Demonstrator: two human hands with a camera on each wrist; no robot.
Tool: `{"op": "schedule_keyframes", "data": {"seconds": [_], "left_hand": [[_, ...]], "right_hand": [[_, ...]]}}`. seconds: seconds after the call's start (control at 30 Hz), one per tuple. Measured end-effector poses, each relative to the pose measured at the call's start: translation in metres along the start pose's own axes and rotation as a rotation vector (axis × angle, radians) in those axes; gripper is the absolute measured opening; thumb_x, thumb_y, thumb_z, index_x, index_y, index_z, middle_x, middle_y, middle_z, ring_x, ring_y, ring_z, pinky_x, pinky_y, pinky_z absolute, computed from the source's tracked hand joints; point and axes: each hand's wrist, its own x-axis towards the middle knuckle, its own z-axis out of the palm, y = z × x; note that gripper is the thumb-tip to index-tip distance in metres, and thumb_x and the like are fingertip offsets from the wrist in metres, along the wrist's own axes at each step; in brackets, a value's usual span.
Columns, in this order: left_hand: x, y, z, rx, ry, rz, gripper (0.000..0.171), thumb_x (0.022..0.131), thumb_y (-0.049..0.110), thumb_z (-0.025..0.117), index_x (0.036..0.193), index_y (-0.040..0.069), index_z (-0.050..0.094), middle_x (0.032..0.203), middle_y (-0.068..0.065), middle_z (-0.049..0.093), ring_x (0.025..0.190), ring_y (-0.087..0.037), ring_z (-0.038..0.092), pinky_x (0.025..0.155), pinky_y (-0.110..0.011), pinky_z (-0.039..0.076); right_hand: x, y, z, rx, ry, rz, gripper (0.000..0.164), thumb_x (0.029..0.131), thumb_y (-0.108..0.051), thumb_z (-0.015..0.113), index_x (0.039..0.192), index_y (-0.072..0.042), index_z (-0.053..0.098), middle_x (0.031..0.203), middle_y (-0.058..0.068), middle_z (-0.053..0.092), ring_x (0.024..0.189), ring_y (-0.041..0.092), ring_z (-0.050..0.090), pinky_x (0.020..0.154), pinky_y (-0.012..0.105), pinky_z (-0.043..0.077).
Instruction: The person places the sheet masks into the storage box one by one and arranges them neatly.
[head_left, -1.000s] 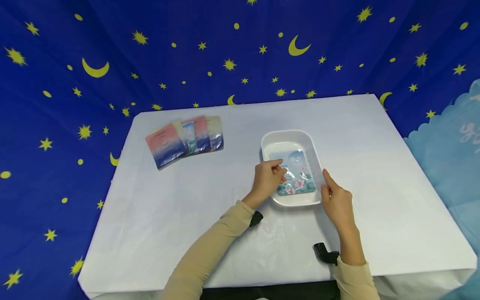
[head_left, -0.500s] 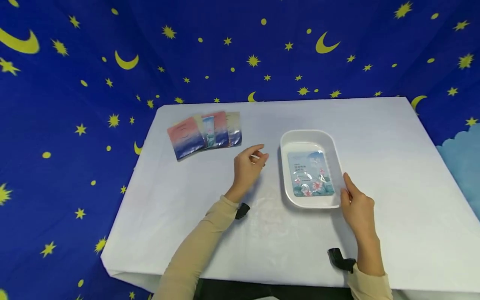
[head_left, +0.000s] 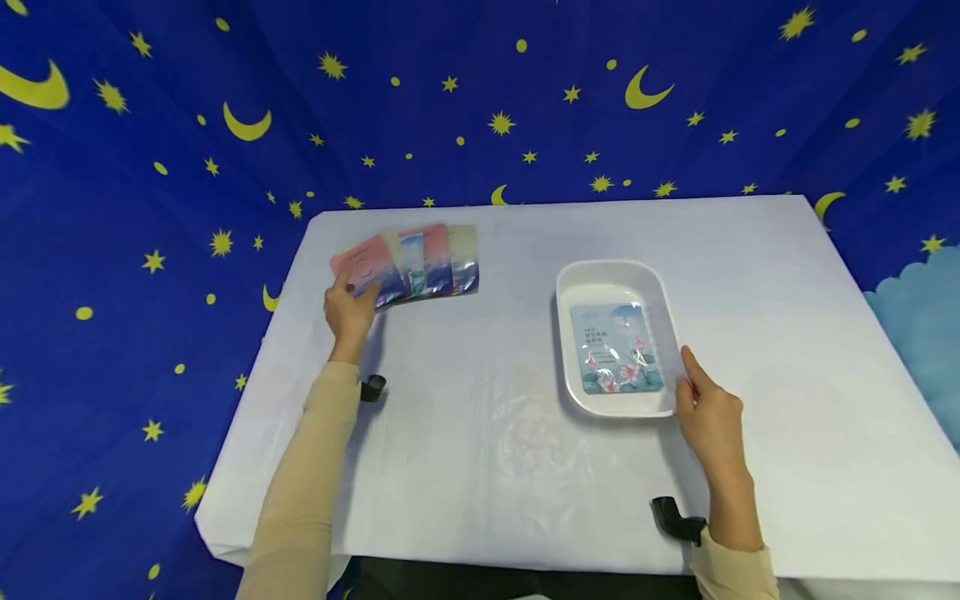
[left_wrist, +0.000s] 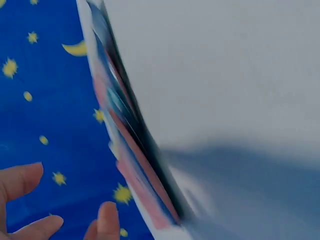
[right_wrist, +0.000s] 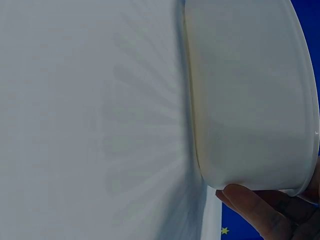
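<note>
Right hand (head_left: 711, 421) pinches the white tray (head_left: 622, 407) by its right side, blue floral packet (head_left: 617, 350) flat inside; over left, left hand (head_left: 350, 312), fingers parted, nothing gripped, at the fanned packets (head_left: 437, 265), contact hard to tell, toward the worktop's far edge; starry curtain (head_left: 420, 108) behind.

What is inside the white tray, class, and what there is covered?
A light-blue, flower-printed sachet lies inside the white tray, which shows bare around it. The sachet covers the tray directly beneath; whether anything lies between them cannot be told.
</note>
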Motion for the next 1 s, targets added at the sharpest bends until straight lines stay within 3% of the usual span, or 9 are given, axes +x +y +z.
{"op": "schedule_keyframes", "data": {"seconds": [0.2,0.4,0.73,1.0], "left_hand": [[0.018,-0.025,-0.013,0.108,-0.093,-0.116,0.072,0.079,0.033,0.062,0.141,0.025,0.025,0.129,-0.027,0.037,0.118,-0.039,0.037,0.098,-0.047,0.033],[0.023,-0.038,-0.016,0.144,-0.159,-0.182,0.075,0.081,0.032,0.060,0.142,0.027,0.017,0.139,-0.021,0.030,0.123,-0.039,0.031,0.100,-0.049,0.030],[0.032,-0.045,-0.002,0.175,-0.104,-0.169,0.087,0.070,0.027,0.073,0.141,0.023,0.023,0.130,-0.027,0.035,0.116,-0.040,0.038,0.099,-0.046,0.033],[0.034,-0.046,0.001,0.089,-0.030,-0.186,0.085,0.063,0.016,0.078,0.137,0.012,0.035,0.127,-0.027,0.037,0.118,-0.036,0.036,0.102,-0.039,0.032]], "right_hand": [[-0.006,0.002,0.000,-0.008,-0.019,0.014,0.041,0.087,-0.007,0.049,0.128,-0.009,0.047,0.101,0.028,0.060,0.070,0.034,0.061,0.056,0.045,0.049],[-0.006,0.003,0.001,-0.012,-0.017,0.010,0.041,0.087,-0.007,0.049,0.128,-0.010,0.047,0.101,0.028,0.060,0.069,0.033,0.060,0.056,0.045,0.049],[-0.003,0.002,0.000,0.000,0.010,-0.003,0.042,0.086,-0.005,0.050,0.128,-0.009,0.048,0.102,0.027,0.060,0.069,0.032,0.060,0.056,0.044,0.048],[0.000,0.001,0.001,0.006,0.010,0.008,0.041,0.087,-0.007,0.050,0.128,-0.010,0.048,0.107,0.026,0.058,0.077,0.034,0.061,0.061,0.047,0.050]]}}
